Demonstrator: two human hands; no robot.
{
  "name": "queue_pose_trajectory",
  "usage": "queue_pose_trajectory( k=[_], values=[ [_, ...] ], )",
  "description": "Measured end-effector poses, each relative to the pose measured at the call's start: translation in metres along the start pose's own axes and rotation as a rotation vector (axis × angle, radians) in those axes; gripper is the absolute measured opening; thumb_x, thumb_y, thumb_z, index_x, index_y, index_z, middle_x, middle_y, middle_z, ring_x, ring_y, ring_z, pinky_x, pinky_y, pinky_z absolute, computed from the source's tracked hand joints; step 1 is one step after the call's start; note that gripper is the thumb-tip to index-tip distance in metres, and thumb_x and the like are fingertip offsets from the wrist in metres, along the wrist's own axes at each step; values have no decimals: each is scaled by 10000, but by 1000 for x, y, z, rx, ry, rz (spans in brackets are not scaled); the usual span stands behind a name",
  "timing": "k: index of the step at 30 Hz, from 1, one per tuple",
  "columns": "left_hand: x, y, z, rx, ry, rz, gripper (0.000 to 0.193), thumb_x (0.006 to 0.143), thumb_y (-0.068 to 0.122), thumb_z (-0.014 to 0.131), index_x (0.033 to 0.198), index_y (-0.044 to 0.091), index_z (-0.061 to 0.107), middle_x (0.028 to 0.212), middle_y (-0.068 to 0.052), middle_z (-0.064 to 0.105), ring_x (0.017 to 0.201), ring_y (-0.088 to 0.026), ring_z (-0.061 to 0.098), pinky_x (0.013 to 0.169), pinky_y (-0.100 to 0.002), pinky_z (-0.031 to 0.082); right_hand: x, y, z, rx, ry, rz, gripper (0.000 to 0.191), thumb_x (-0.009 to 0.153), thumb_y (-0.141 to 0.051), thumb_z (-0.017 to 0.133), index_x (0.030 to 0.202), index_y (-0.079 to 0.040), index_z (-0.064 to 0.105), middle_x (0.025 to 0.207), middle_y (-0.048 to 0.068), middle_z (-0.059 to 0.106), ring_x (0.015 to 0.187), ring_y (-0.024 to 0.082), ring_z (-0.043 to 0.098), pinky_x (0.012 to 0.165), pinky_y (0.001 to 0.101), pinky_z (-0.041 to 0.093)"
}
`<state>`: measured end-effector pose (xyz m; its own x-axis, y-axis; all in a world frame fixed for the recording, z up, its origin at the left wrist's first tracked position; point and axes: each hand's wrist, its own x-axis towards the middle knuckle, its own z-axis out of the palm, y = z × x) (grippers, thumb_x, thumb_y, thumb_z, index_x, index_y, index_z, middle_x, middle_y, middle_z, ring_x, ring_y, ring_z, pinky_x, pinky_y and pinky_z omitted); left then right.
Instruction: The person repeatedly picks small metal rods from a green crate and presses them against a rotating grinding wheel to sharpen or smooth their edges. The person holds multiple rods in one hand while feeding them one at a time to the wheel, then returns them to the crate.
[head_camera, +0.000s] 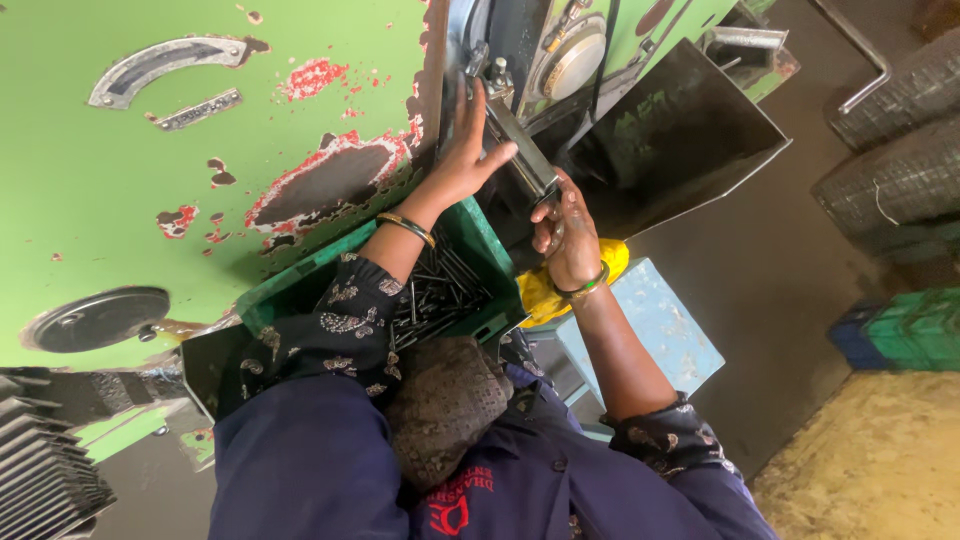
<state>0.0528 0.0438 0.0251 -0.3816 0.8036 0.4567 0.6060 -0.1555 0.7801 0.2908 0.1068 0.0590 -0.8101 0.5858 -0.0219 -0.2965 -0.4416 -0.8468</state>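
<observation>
I see my left hand (468, 160) flat against the flat dark steel bar (522, 152), fingers spread, thumb resting on its face. The bar slants out of the press opening of the big green chipped-paint metal machine (150, 180). My right hand (566, 238) has fingers curled and pinching the bar's lower end.

Green plastic crate (480, 240) of thin dark metal rods (435, 290) sits just below my left forearm, near the machine body. Yellow cloth (545, 290) and pale blue box (660, 325) lie under the right wrist.

Risks, as I judge them: fingers sit right at the tooling, so a machine stroke could catch them. The left palm only presses, so the bar may slip and drop into the crate. Bangles (408, 228) could snag on edges.
</observation>
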Motion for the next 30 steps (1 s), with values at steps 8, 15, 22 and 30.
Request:
queue_pose_trajectory(
  k=[8,15,22,30],
  values=[
    [-14,22,-2,131,40,-84,1168,942,619,710,1647,153,-96,1704,-230,-175,1608,-433,-30,1286,-547,146,-17,8,3,-14,100,-34,548,1067,-420,509,1503,-104,408,883,63,622,607,145,502,570,280,426],
    [-21,54,-21,54,-82,-101,1577,626,662,927,1573,103,-203,1622,-329,-262,1530,-491,-130,1234,-574,100,-32,6,18,-18,104,-42,518,1066,-407,499,1482,-109,421,880,66,627,615,146,510,571,281,431],
    [-31,57,-21,-67,-14,-44,1172,922,438,798,1657,130,-60,1693,-325,-146,1600,-462,-49,1282,-522,148,-39,3,21,-45,115,-49,499,1062,-401,501,1460,-106,445,873,65,632,595,141,508,552,272,425],
    [-21,57,-13,-30,12,-22,988,1030,361,683,1657,125,-43,1698,-314,-72,1598,-462,-33,1278,-511,145,-36,-5,13,-1,90,-50,506,1072,-378,503,1483,-89,445,889,54,623,650,124,522,566,261,426]
  ],
)
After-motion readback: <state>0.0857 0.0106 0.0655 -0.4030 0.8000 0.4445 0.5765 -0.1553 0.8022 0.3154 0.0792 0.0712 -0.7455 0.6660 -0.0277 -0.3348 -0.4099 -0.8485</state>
